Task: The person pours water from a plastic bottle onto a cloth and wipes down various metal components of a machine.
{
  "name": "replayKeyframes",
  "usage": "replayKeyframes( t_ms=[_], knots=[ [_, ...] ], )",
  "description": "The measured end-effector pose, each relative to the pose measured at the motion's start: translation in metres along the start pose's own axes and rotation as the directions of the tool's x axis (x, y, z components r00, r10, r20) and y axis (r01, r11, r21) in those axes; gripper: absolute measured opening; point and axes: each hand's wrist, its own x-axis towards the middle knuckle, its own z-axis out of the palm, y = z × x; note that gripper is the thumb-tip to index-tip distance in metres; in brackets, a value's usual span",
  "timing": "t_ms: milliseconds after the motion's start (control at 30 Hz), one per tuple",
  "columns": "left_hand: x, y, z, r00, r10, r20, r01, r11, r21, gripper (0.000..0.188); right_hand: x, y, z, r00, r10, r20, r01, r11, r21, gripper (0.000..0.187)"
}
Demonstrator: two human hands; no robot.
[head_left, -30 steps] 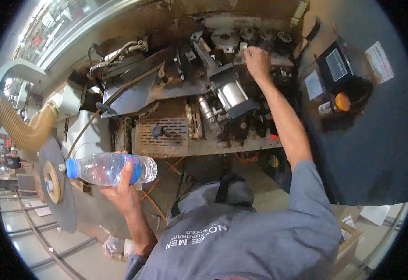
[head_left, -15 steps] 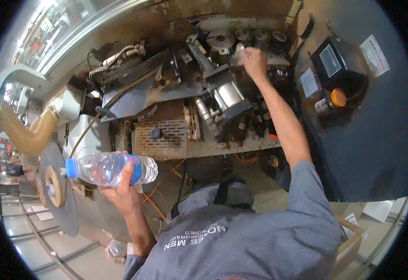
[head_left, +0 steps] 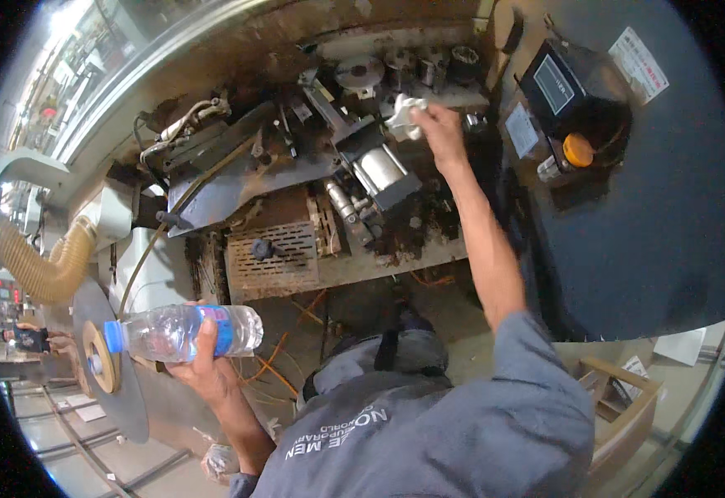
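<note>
Lying on its side, a clear plastic bottle (head_left: 159, 334) with a blue cap and a blue label is gripped in my left hand (head_left: 205, 365), thumb over the label. The cap points left. My right arm reaches far over the bench, and my right hand (head_left: 441, 133) is closed on a crumpled white cloth or tissue (head_left: 405, 117); which of the two I cannot make out. Just below and left of that hand sits a pneumatic cylinder (head_left: 381, 171) with a silver body and black ends. The right hand is above the bench, apart from the cylinder.
A grimy workbench holds a slotted metal plate (head_left: 296, 264), a long flat metal sheet (head_left: 238, 184) and a round disc (head_left: 360, 73). At right, a dark tabletop (head_left: 628, 257) carries a black box (head_left: 578, 95) and an orange-lidded jar (head_left: 578, 150). A ribbed hose (head_left: 43, 270) hangs left.
The white crumpled piece has come up off the bench in my right hand and shows more fully. The bottle sits slightly lower and further left in view; the whole view has shifted.
</note>
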Motion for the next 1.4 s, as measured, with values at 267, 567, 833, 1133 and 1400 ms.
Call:
replayKeyframes(
  t_ms=[267,567,833,1133,1400],
  knots=[
    [0.008,0.0,-0.017,0.986,0.073,0.15,-0.107,0.968,0.228,0.053,-0.083,0.005,-0.02,0.905,0.417,-0.087,-0.184,0.567,0.803,0.029],
    [-0.005,0.01,0.017,0.996,-0.007,0.091,-0.005,0.992,0.128,0.055,-0.069,-0.004,-0.019,0.882,0.469,0.057,-0.145,0.153,0.978,0.026],
    [-0.012,0.015,0.035,1.0,0.003,-0.021,0.005,0.933,0.36,0.051,-0.085,-0.057,-0.019,0.974,0.227,0.006,-0.113,0.46,0.881,0.038],
    [-0.006,0.02,0.037,1.0,-0.007,0.025,0.0,0.964,0.265,0.047,-0.095,-0.138,0.04,0.948,0.069,0.311,-0.318,0.274,0.908,0.038],
    [-0.004,0.012,0.02,0.997,-0.029,0.078,0.002,0.945,0.326,0.042,-0.09,-0.151,0.086,0.968,0.025,0.25,-0.24,0.389,0.889,0.037]
  ],
)
